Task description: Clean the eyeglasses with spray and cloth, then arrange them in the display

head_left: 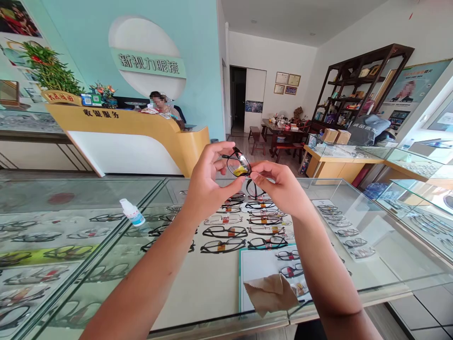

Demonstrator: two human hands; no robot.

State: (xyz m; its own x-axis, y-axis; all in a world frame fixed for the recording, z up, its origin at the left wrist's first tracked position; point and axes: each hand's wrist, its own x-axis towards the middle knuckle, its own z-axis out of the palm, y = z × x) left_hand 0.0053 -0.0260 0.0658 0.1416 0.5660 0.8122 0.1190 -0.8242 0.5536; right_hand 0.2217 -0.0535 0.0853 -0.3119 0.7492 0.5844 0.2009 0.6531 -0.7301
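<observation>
The spectacles point(239, 165), dark-rimmed, are held up near the centre of the frame, above the far part of the glass counter point(198, 293). The left hand point(210, 177) grasps them, fingers at the upper outer edge and thumb toward the lower rim; the right hand point(278, 186) pinches them between thumb and forefinger, apparently near the bridge. Exact contact at the bridge is partly hidden. A white bottle point(132, 212) is on the counter at centre left; a brown cloth point(271, 293) lies at lower centre-right, rows of frames point(224, 231) showing beneath the glass. In this assessment the item is light and fairly stiff, its arms liable to bend and its lenses smooth and easily smudged; hold is best taken at rim or bridge, under slight pressure.
</observation>
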